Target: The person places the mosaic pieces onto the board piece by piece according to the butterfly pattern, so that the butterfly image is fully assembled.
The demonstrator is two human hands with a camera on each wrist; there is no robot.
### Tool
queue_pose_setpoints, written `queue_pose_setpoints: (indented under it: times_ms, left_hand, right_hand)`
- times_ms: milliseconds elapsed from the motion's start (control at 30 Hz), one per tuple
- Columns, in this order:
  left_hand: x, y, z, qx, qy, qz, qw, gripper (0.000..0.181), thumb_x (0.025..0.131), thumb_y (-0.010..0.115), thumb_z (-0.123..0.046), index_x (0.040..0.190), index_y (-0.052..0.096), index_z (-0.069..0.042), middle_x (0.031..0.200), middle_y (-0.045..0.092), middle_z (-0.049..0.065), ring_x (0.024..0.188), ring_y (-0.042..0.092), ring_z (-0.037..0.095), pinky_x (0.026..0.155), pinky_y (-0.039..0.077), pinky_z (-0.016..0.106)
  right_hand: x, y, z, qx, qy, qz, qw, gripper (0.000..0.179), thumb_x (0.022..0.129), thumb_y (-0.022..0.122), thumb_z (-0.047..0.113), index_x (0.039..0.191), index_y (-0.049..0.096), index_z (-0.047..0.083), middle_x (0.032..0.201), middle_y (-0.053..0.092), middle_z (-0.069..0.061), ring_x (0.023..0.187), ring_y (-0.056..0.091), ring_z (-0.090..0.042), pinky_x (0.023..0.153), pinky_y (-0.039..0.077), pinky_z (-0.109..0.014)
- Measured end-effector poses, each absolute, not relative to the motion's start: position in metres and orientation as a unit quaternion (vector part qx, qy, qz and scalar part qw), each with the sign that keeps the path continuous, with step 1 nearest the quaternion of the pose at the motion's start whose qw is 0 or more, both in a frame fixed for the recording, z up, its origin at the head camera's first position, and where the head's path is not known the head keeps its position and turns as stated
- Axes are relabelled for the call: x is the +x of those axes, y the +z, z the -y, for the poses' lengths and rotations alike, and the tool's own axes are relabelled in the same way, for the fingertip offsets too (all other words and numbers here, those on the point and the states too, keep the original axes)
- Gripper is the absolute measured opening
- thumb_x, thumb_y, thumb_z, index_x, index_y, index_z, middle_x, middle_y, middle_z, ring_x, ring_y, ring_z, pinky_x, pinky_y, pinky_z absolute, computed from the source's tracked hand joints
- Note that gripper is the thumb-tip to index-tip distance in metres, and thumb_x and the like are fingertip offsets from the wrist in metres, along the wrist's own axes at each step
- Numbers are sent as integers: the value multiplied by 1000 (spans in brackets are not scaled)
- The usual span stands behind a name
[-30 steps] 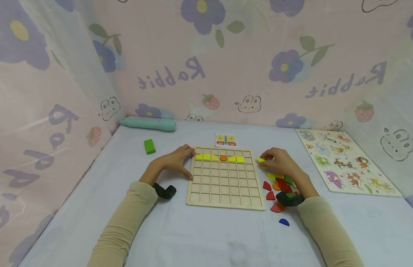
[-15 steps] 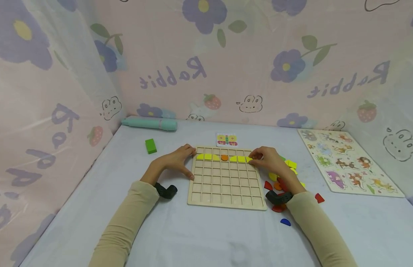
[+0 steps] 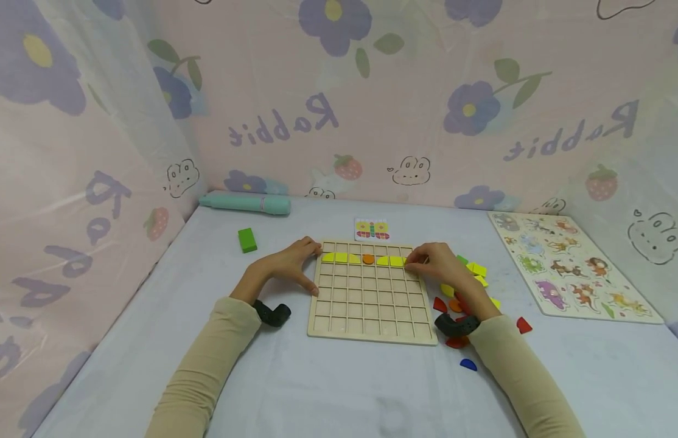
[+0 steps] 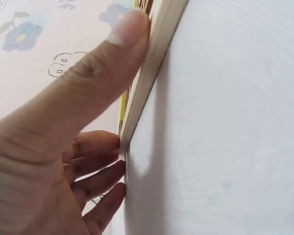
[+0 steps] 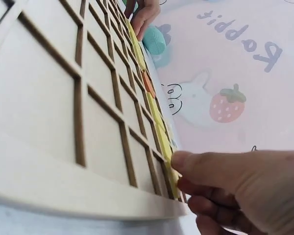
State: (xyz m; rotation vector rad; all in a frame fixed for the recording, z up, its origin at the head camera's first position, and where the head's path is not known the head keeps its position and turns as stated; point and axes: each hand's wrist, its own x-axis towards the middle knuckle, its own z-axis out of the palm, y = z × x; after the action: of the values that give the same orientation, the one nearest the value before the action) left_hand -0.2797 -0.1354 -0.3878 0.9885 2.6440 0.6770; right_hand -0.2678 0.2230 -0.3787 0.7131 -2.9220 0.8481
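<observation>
A yellow piece [image 5: 172,183] is pinched between thumb and fingertips of the right hand [image 3: 440,264], at the right end of the 2nd row on the wooden grid board [image 3: 372,304]. It is best pressed level, the adjacent yellow square [image 3: 396,261] left undisturbed. The board's left edge is usefully steadied by the widely spread left hand [image 3: 290,264].

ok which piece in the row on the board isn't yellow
The orange disc, in the middle column of the wooden grid board; the other visible pieces in its row are yellow.
</observation>
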Motion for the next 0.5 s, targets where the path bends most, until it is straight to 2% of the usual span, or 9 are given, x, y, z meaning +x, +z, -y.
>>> queue_pose_setpoints:
  times_ms: [267, 500]
  left_hand:
    - [-279, -386, 133, 339, 230, -904, 119, 87, 62, 84, -44, 128, 43, -5, 133, 37, 8, 127, 32, 23, 109, 28, 40]
    - [-277, -385, 135, 334, 225, -907, 120, 88, 62, 84, -44, 129, 43, -4, 133, 37, 9, 127, 33, 23, 109, 28, 39]
  right_hand:
    - [-263, -369, -247, 216, 253, 943, 15, 10, 85, 68, 14, 93, 71, 8, 86, 66, -1, 77, 56, -16, 69, 48, -30]
    - [-255, -368, -277, 173, 243, 954, -18, 20, 84, 68, 15, 103, 69, 7, 95, 63, -7, 84, 52, -22, 71, 46, -30]
